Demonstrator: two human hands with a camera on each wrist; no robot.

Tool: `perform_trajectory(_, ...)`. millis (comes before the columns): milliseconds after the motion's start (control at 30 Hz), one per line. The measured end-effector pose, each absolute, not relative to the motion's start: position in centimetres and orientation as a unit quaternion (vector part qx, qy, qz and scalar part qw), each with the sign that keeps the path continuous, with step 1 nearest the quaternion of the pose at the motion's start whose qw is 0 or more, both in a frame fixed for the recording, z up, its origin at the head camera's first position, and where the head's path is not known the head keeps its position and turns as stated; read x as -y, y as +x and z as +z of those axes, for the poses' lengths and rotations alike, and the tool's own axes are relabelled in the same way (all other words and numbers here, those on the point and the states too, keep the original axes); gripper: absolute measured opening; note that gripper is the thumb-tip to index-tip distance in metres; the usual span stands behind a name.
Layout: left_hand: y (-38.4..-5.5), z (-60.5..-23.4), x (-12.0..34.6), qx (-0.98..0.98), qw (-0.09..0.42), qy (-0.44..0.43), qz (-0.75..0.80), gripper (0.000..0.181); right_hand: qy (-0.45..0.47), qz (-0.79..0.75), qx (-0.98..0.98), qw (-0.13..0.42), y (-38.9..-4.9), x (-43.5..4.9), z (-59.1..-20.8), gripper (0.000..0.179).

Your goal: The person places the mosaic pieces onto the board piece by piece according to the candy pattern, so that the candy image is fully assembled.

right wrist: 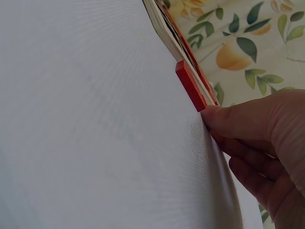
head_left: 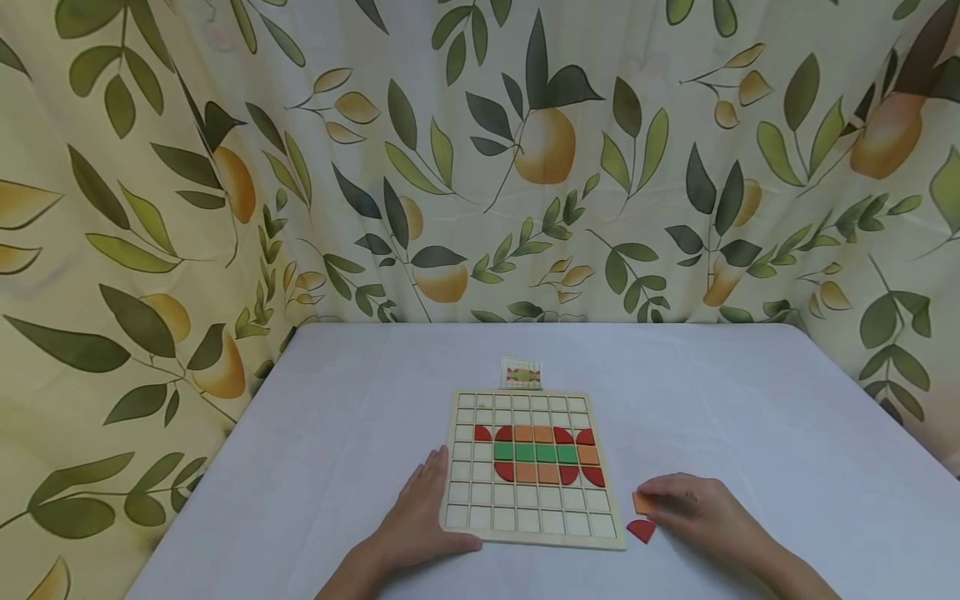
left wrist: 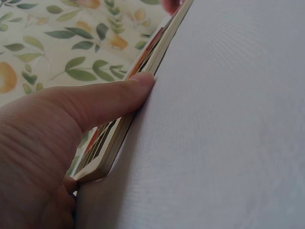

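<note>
A wooden grid board (head_left: 536, 521) lies on the table, with red quarter-round, orange square and green square tiles (head_left: 536, 452) set in its middle rows. My left hand (head_left: 412, 517) touches the board's near left corner, its fingers nearly straight along the left edge; in the left wrist view the thumb (left wrist: 114, 98) rests against the near edge. My right hand (head_left: 705, 512) pinches an orange tile (head_left: 642, 503) just right of the board, partly covered by the fingertips. A loose red quarter-round tile (head_left: 641, 530) lies beside it, also seen in the right wrist view (right wrist: 190, 86).
A small pattern card (head_left: 521, 374) showing a coloured grid stands or lies behind the board's far edge; which cannot be told. White cloth covers the table (head_left: 337, 400). A leaf-and-fruit printed curtain (head_left: 480, 250) hangs behind and along the sides.
</note>
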State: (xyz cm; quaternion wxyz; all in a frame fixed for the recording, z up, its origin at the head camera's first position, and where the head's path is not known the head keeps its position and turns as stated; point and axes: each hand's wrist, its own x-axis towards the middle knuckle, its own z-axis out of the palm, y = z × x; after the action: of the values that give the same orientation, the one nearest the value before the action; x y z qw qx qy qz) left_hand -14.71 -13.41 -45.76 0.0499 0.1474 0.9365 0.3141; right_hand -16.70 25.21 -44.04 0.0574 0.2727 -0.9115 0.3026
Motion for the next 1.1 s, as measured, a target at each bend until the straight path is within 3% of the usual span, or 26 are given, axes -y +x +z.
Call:
perform_trajectory(300, -14.6, -45.9, 13.5, -0.937, 0.046, 0.144, 0.314, 0.123, 0.236, 0.308, 0.920, 0.051, -16.7, -24.3, -43.8, 0.031)
perform_trajectory(767, -14.7, -45.7, 13.5, -0.935, 0.049, 0.148, 0.320, 0.122, 0.336, 0.343, 0.871, 0.107, -17.7, -21.1, -43.8, 0.027)
perform_trajectory(1100, -14.7, -45.8, 13.4, -0.939, 0.055, 0.138, 0.310, 0.123, 0.333, 0.339, 0.874, 0.097, -18.9, -19.4, -43.9, 0.028)
